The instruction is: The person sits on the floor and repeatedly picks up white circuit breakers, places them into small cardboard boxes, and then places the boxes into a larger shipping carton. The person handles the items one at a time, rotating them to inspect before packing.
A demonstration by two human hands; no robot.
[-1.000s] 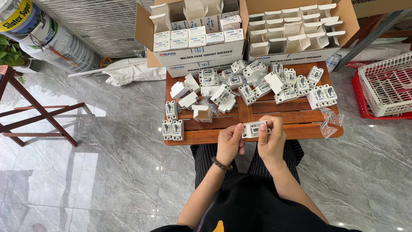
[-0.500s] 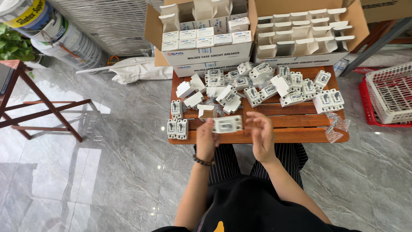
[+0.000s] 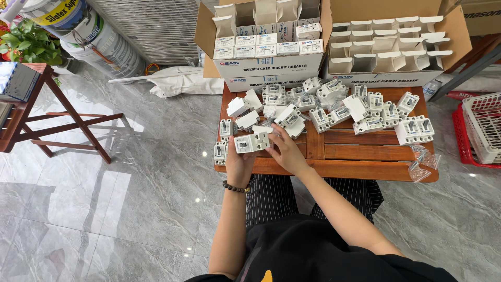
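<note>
My left hand (image 3: 238,162) grips a white two-switch circuit breaker (image 3: 252,142) just above the near left part of the low wooden table (image 3: 360,154). My right hand (image 3: 286,149) rests against the breaker's right end, fingers curled around it. Two more breakers (image 3: 221,151) stand at the table's left edge, right beside my left hand. A heap of several white breakers (image 3: 334,107) and small white cartons covers the far half of the table.
Two open cardboard boxes stand behind the table: the left box (image 3: 261,47) holds small cartons, the right box (image 3: 389,47) holds open empty ones. A clear plastic bag (image 3: 424,162) lies at the table's right edge. A red-and-white basket (image 3: 482,130) sits right, a wooden stand (image 3: 62,120) left.
Both hands carried the breaker leftward across the table's near edge. The right hand let go briefly, then came back against the breaker's right end.
</note>
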